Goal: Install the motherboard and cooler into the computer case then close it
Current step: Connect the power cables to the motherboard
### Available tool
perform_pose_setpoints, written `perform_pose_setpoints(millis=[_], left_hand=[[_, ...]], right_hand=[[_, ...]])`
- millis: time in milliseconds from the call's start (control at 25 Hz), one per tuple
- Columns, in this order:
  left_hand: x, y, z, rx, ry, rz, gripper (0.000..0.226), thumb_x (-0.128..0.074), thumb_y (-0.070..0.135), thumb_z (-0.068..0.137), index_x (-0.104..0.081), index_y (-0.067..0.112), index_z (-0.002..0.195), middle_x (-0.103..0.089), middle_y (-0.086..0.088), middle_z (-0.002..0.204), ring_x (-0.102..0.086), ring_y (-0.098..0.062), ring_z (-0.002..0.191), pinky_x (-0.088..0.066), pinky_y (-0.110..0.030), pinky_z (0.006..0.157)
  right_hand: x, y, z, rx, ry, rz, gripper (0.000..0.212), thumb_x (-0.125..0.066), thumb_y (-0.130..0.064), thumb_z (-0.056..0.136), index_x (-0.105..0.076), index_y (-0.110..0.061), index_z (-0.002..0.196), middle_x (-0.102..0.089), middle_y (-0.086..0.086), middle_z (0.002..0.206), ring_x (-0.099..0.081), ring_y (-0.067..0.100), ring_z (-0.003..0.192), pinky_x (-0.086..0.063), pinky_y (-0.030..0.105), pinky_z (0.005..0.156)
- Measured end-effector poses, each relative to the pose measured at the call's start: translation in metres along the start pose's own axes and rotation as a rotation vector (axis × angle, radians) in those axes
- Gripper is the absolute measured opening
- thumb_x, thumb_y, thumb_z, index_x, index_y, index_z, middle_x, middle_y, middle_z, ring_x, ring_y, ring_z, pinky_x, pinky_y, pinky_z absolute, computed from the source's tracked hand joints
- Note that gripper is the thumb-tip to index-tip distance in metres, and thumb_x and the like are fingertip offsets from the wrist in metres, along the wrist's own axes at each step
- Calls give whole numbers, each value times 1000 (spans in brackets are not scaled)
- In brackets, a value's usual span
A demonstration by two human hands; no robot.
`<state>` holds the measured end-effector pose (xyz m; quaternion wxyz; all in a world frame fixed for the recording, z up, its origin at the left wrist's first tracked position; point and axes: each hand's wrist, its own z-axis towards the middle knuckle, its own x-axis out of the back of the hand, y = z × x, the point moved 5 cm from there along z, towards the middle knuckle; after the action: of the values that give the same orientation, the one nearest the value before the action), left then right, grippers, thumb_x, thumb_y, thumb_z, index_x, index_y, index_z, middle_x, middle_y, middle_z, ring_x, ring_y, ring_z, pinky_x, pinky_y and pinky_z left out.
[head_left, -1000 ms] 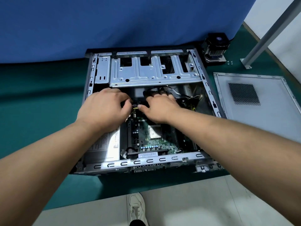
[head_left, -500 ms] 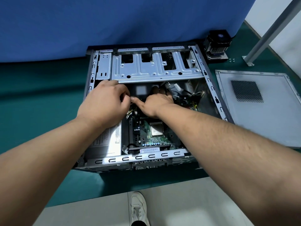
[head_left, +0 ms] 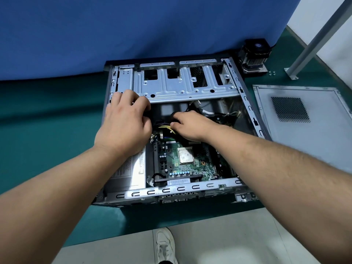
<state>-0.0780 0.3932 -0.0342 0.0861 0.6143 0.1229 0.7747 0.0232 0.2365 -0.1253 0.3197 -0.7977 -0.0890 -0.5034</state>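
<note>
One open grey steel computer case (head_left: 171,191) is laid flat on the teal mat; the green motherboard (head_left: 192,168) is seated inside at 6 o'clock. Yellow-and-black cables (head_left: 165,128) are pinched by the right hand (head_left: 192,126); the left hand (head_left: 125,126) is curled, its grasp hidden. The black finned cooler (head_left: 254,56) is stood at 1 o'clock.

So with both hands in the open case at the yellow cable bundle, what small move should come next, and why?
Probably seat the yellow cable bundle into the motherboard. The right hand appears to pinch it just above the board's far edge, and the left hand is curled beside it. The cooler sits outside the case, so cabling likely comes first.
</note>
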Motion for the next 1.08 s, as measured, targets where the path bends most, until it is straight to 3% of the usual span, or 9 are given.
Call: perform_pose_setpoints(millis=[80,160,280,440,600,720,920,1080], left_hand=[[0,0,0,-4,-6,-4,21,-53,13,87,-62,15,105,-51,-6,111,-40,-31,111,-42,-48,96],[0,0,0,-11,-10,-6,24,-49,17,86,-63,15,106,-51,-7,111,-41,-31,110,-43,-47,96],[1,0,1,-14,-20,-13,27,-46,21,86,-63,15,106,-52,-6,110,-42,-30,109,-44,-46,95],[-1,-1,1,-7,-17,-12,22,-52,16,89,-63,16,107,-52,-4,110,-42,-28,110,-44,-44,96],[-2,-2,2,-11,-22,-25,21,-52,17,89,-63,16,107,-52,-3,109,-42,-27,111,-44,-43,95],[-2,-3,2,-6,-22,-29,20,-52,18,89,-63,16,106,-52,-2,109,-42,-26,111,-44,-41,93],[-3,-3,2,-3,-19,-28,20,-52,19,89,-62,17,106,-51,-1,108,-43,-25,111,-42,-38,89],[-3,-3,2,3,-20,-26,20,-52,19,89,-62,17,106,-51,-2,108,-43,-24,111,-41,-36,89]], right_hand=[[3,6,-1,-16,1,5,23,-46,-38,103,-55,-17,101,-59,10,97,-59,33,100,-39,34,75],[6,10,-3,13,1,-20,26,-51,-42,102,-62,-18,103,-64,5,96,-58,27,94,-44,34,77],[9,13,-3,2,4,32,22,-55,-38,100,-70,-22,105,-64,-3,90,-58,23,92,-40,29,76],[13,14,-6,-22,17,8,29,-46,-22,97,-73,-17,108,-72,10,110,-63,31,102,-49,32,84],[15,3,-10,45,46,-184,26,-43,-23,95,-69,-16,98,-69,15,105,-62,35,95,-52,37,80],[18,-4,-10,57,86,-296,22,-44,-26,92,-64,-19,90,-66,15,104,-62,37,95,-46,37,76],[19,-15,-14,63,109,-432,33,-42,-30,94,-71,-25,108,-65,8,112,-60,35,107,-33,39,77],[19,-21,-15,56,74,-478,34,-40,-35,91,-71,-29,104,-68,6,112,-60,31,107,-32,40,78]])
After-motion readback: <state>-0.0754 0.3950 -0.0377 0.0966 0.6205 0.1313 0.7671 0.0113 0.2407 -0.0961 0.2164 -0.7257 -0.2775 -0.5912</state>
